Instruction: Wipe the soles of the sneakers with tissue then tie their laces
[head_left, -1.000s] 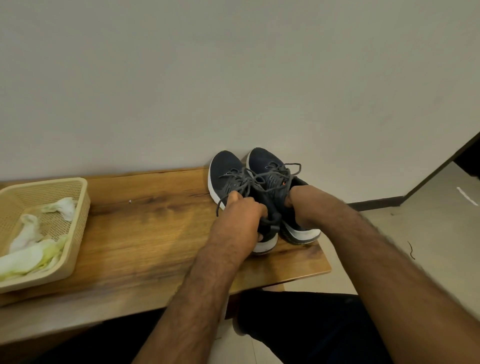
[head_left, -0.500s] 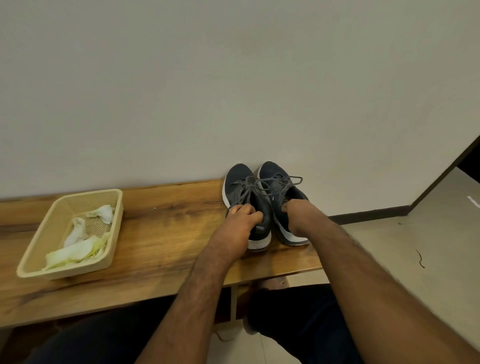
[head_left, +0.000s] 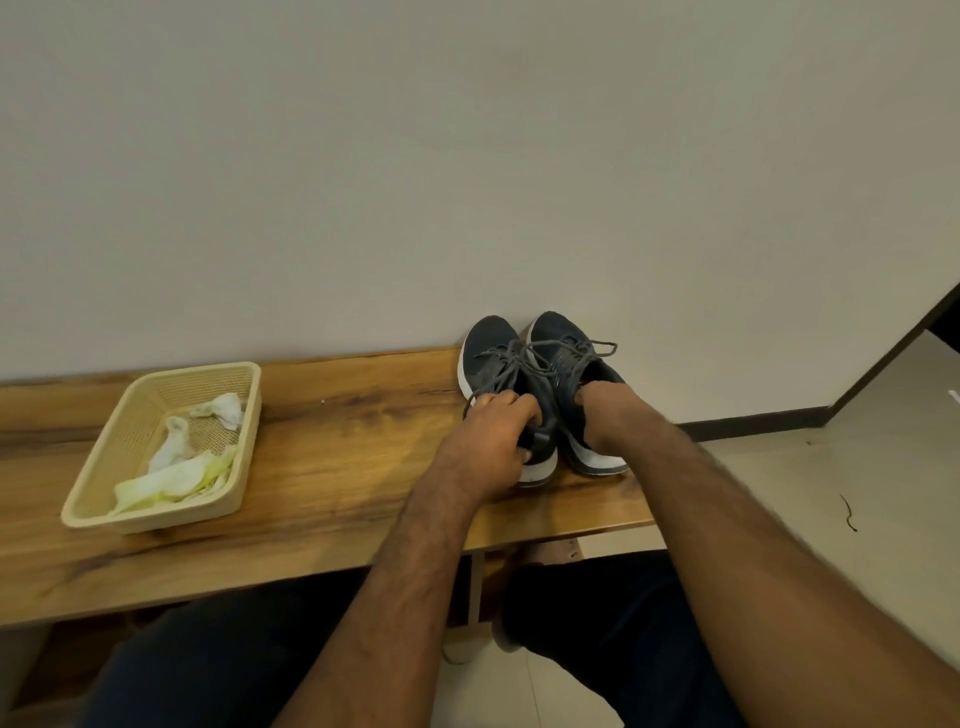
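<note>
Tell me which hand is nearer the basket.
Left. The left hand grips the near sneaker, with bare bench between it and the basket. The right hand is farther, at the other sneaker.

The sneakers are dark navy with white soles and grey laces. The mesh basket is pale yellow; the table is streaked brown woodgrain.

Both forearms are seen bare and hairy, with no sleeves, watch or rings visible down to the left hand and right hand, while dark trousers are worn over the legs below.
</note>
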